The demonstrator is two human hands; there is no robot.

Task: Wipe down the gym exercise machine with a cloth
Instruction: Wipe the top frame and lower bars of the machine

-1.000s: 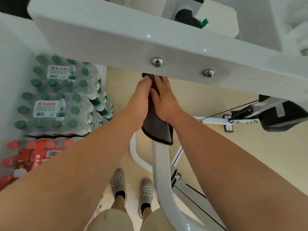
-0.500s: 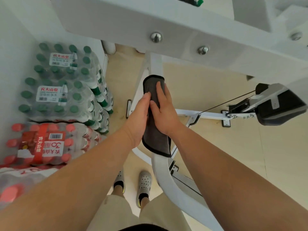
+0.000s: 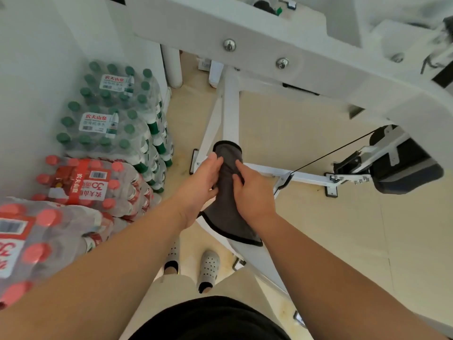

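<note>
Since the earlier frame, the grey cloth [image 3: 226, 217] has been drawn lower along the white machine tube [image 3: 230, 106], away from the bolted beam [image 3: 255, 52] across the top of the frame. At frame centre the cloth is wrapped over the tube and gripped from both sides. The left hand [image 3: 199, 186] is curled against its left edge, and the right hand [image 3: 253, 195] is curled over its right. Packs of bottled water [image 3: 110, 119] are stacked at the left.
</note>
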